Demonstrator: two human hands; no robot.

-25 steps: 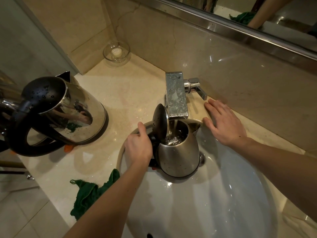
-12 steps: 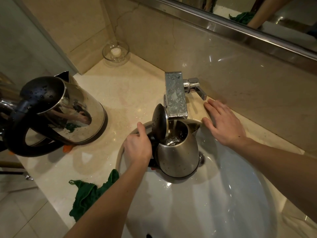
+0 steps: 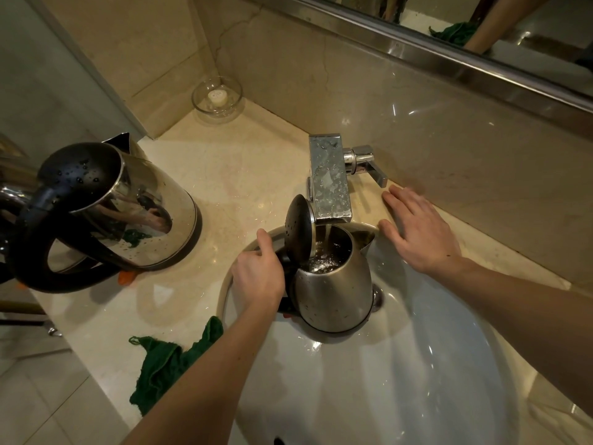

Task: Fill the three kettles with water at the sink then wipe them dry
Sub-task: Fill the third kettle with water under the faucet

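Under the faucet [image 3: 330,184] the kettle [image 3: 333,284] stands upright, left hand [image 3: 258,277] gripping its handle, probably; right hand [image 3: 420,232], flat and empty, nearer the lever [image 3: 369,165].

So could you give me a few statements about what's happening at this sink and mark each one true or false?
1. Water runs from the tap into the open kettle. True.
2. The right hand holds that kettle. False: it lies flat on the counter; the left hand holds the handle.
3. The green cloth is inside the basin. False: it lies on the counter edge.
4. Another kettle with a shut lid stands on the counter. True.
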